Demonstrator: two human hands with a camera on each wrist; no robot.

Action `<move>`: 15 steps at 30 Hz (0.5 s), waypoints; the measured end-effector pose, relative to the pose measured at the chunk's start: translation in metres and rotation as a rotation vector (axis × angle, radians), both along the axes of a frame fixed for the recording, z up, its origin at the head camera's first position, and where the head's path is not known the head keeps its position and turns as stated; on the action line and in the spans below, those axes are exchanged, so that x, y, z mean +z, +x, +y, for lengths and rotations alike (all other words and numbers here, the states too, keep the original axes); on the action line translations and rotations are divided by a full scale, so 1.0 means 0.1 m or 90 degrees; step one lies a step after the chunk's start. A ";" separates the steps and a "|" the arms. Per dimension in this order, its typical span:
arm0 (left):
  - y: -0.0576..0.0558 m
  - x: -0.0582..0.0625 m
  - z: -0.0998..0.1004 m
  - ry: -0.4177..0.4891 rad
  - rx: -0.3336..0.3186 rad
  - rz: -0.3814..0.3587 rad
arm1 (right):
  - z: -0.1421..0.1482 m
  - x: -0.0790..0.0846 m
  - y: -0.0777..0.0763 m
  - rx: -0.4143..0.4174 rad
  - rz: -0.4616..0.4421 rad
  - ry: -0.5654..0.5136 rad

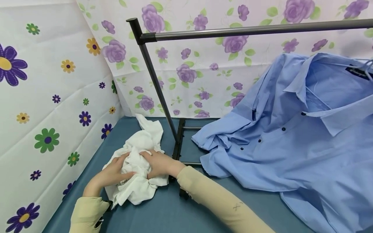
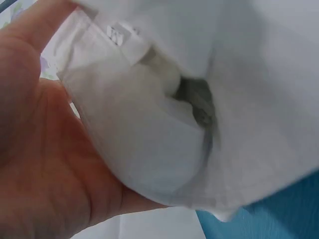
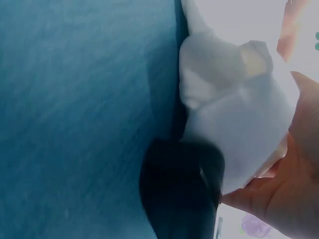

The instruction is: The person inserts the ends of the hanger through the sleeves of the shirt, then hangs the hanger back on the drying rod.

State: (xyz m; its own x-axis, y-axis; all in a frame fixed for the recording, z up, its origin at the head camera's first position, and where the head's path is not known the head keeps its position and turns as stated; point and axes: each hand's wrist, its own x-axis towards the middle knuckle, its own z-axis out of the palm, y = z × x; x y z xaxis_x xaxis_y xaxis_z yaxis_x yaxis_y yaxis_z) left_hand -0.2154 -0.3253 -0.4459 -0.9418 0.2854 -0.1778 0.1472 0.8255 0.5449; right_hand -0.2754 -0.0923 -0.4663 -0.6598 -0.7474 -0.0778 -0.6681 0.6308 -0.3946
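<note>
A crumpled white garment (image 1: 137, 165) lies bunched on the blue-green surface at the left, its kind hidden by the folds. My left hand (image 1: 112, 173) grips it from the left, thumb pointing inward. From the right, my right hand (image 1: 160, 163) holds the same bundle, fingers pressed into the folds. In the left wrist view, a small printed label (image 2: 124, 37) and a hemmed edge of the white garment (image 2: 149, 144) show beside the palm. The right wrist view has the white garment (image 3: 239, 109) against the right hand (image 3: 284, 184).
A dark metal clothes rack (image 1: 158, 81) stands just right of the bundle, with its foot (image 1: 178, 140) near my right hand. A blue button-up shirt (image 1: 271, 129) hangs on the right on a light-blue hanger (image 1: 367, 69). Floral sheets (image 1: 186, 74) line the back and left.
</note>
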 end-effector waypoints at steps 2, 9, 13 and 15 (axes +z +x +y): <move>0.00 0.00 0.02 0.003 0.004 -0.002 | -0.01 0.00 0.02 -0.003 0.014 -0.005; 0.03 0.03 0.06 0.051 0.012 -0.022 | -0.01 -0.03 0.08 0.022 0.052 -0.049; 0.05 0.03 0.07 0.071 0.007 -0.007 | 0.00 -0.07 0.08 0.040 0.080 -0.082; 0.06 0.02 0.07 0.082 0.001 0.000 | 0.00 -0.07 0.09 0.042 0.086 -0.093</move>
